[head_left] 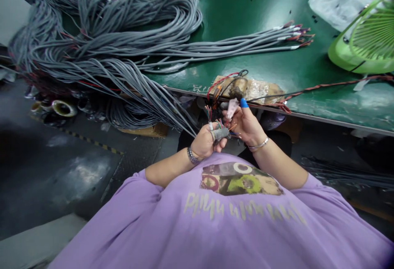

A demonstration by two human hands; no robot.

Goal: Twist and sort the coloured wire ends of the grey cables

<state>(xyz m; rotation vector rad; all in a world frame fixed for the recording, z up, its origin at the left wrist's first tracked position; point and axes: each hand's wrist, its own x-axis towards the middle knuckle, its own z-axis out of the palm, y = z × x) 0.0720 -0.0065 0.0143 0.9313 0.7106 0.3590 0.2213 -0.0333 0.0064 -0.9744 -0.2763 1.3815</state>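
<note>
Left hand (205, 142) is closed round the coloured wires (219, 123); their ends are pinched by right hand (247, 126). Strands could likely be crossed or dropped, being thin and crowded.

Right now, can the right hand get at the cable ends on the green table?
Probably yes: open table lies between the right hand and the cable ends, though that hand holds thin wires.

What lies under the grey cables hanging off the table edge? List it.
Under the grey cables: tape rolls and a cardboard piece on the dark floor. Anything deeper beneath the table is hidden.
</note>
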